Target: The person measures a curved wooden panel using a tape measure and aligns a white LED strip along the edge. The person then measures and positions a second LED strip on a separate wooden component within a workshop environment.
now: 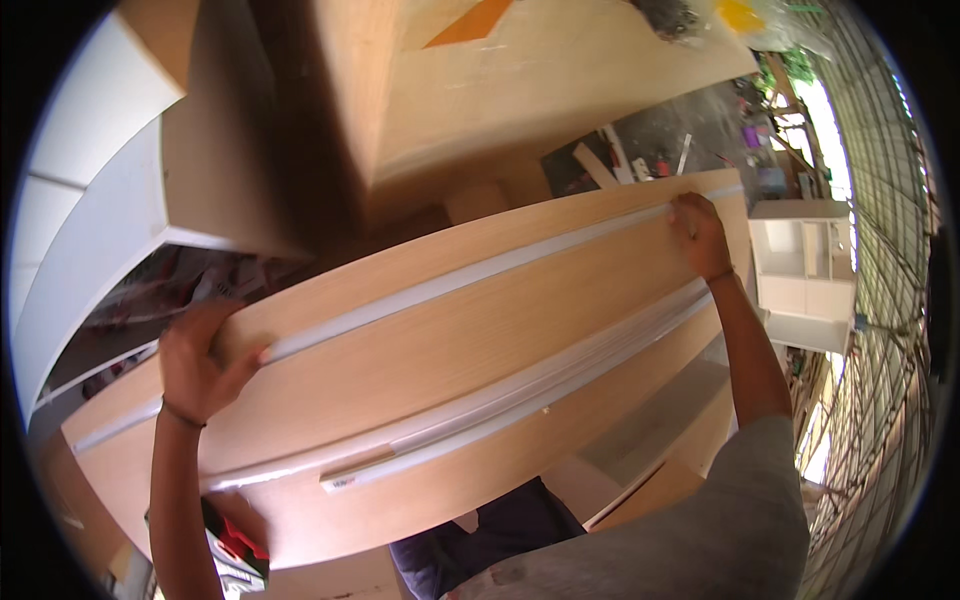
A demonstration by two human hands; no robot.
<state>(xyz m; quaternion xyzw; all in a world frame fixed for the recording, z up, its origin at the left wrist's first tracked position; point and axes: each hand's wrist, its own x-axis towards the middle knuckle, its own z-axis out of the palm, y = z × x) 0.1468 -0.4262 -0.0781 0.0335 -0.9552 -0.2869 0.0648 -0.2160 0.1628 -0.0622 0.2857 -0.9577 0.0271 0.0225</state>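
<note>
A long light-wood panel spans the view in front of me, tilted up toward the right. A narrow white strip runs along its far side. My left hand grips this strip near the left end, thumb extended along it. Toward the right end, my right hand has its fingers curled over the same strip; their tips are partly hidden. Nearer to me, a second long pale strip lies along the panel. Beside it is a slim bar with a small printed label at its left end.
A large wooden board stands beyond the panel. A white-edged cabinet piece rises at the left. White shelving is at the right, by a lattice wall. A red and black object sits under my left forearm.
</note>
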